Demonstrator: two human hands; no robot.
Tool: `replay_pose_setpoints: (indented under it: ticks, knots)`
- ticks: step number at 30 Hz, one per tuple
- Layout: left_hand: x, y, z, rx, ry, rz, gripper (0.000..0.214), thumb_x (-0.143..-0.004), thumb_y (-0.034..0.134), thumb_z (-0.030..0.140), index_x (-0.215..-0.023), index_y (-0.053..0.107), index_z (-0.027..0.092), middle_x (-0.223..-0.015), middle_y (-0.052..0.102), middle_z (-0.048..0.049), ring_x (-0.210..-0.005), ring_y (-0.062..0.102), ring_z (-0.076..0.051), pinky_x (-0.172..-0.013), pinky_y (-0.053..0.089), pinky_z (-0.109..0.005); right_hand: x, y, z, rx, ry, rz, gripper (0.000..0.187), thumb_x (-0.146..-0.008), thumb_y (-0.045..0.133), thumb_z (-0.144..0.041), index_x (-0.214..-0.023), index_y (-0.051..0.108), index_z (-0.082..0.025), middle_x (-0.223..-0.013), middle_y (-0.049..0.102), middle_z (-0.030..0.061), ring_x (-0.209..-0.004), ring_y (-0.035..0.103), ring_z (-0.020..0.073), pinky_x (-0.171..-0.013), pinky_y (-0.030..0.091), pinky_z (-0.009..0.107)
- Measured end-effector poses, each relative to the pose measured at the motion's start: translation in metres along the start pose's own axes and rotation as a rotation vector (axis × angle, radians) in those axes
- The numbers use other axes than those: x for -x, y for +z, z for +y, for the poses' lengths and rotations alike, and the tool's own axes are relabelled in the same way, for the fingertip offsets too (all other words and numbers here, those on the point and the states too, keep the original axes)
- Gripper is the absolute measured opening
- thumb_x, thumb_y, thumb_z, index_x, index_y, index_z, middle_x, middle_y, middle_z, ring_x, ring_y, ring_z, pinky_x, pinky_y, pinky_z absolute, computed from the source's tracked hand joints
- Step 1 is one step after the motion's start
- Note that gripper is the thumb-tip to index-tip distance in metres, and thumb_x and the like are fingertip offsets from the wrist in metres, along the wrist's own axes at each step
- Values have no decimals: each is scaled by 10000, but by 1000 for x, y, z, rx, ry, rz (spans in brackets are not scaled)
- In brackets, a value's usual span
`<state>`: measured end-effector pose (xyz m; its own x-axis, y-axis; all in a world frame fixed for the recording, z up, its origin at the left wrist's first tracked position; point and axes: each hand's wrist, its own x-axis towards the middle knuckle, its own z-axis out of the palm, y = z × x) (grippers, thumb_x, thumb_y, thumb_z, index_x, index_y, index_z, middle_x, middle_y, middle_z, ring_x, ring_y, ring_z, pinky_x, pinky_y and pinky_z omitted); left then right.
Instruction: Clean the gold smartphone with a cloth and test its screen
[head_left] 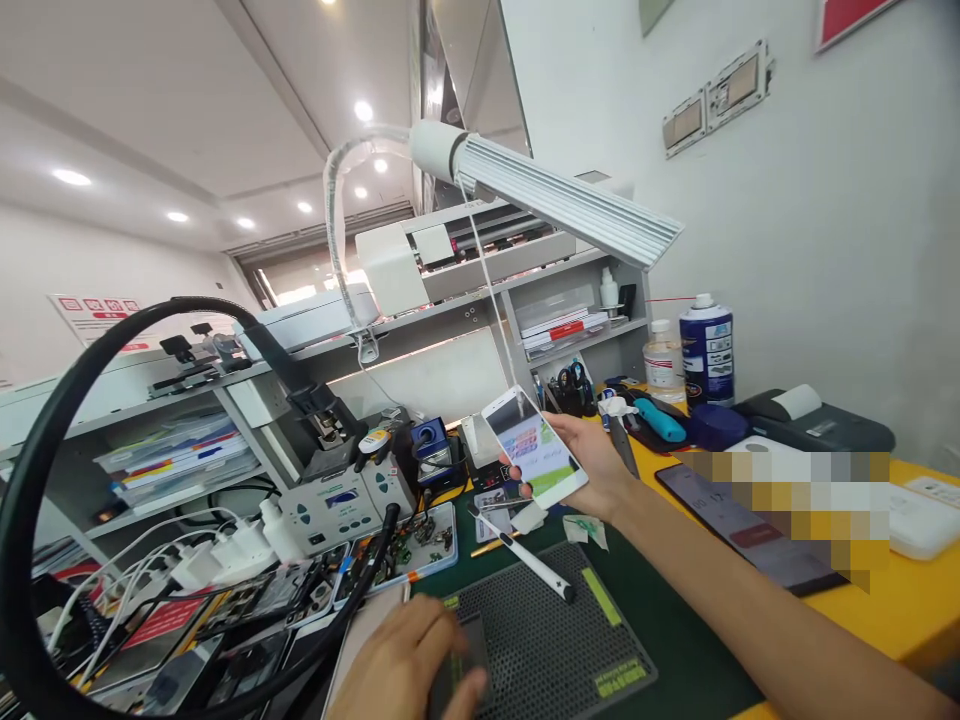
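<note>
My right hand [589, 462] is closed around a white smartphone [536, 450], held up and tilted above the bench. Its screen is lit, with coloured blocks and a green band. Lower down, my left hand [409, 655] hovers at the near left edge of the grey perforated mat [555, 640], thumb apart from the fingers, the tips slightly blurred. A dark flat piece [471, 650] lies beside those fingertips; whether they touch it I cannot tell. Between the hands, a white pen-shaped screwdriver [525, 560] rests across the mat's far edge.
A thick black hose [45, 420] arches along the left. Behind stand a grey control station [330, 512] and a tray of small parts [431, 540]. Opened phones lie at left. A lamp [562, 195] hangs overhead. On the right are a large dark phone [750, 530] and a spray can [706, 350].
</note>
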<state>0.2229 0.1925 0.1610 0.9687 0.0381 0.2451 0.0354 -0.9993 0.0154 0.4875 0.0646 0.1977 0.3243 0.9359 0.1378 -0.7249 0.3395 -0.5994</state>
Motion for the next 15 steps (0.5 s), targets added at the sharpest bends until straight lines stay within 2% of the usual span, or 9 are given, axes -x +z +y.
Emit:
replay_pose_setpoints:
  ticks: [2,5,6,8,9,12,15]
  knots:
    - [-35,-9,16,138,-117,2,175,-949,464,316,-917,617,239,-935,690,-49,-853,663,-221,-752,518,-341,1,-3,-7,9,-41,33,302,-975,463,-308,-1079,675,-119,-809,746,126,-639,696,249,-584,578,378]
    - [-95,-4,40,232,-58,-5,195,-941,440,283,-923,622,218,-919,704,-58,-848,657,-226,-743,501,-340,0,-10,-13,32,-82,73,304,-968,471,-310,-1077,674,-111,-793,746,130,-632,697,256,-573,582,382]
    - [-112,2,47,225,-32,-10,183,-908,497,300,-983,637,209,-959,713,-79,-879,659,-252,-742,502,-352,0,-12,-14,42,-93,81,306,-965,472,-311,-1075,674,-110,-790,746,132,-631,698,259,-568,582,384]
    - [-142,15,59,190,21,-29,351,-798,637,351,-1096,656,167,-1053,708,-162,-946,651,-343,-748,503,-410,-1,-16,-17,62,-113,90,308,-964,473,-314,-1072,674,-108,-787,745,135,-630,699,262,-561,580,382]
    - [-153,21,63,172,44,-40,344,-771,648,325,-1063,681,146,-1044,710,-194,-960,647,-375,-750,497,-428,-1,-18,-18,71,-121,93,310,-965,474,-319,-1074,672,-107,-789,745,137,-633,700,263,-558,580,381]
    - [-168,24,63,142,70,-32,167,-781,577,225,-843,712,147,-939,727,-196,-925,657,-362,-744,473,-408,0,-25,-25,85,-142,104,327,-972,463,-329,-1085,664,-97,-802,741,153,-656,704,271,-557,576,380]
    - [-160,-2,38,165,-18,55,225,-867,467,225,-820,684,188,-911,735,-119,-835,657,-263,-697,438,-338,3,-28,-32,77,-159,101,348,-974,443,-331,-1085,659,-81,-822,734,175,-687,705,281,-574,575,390]
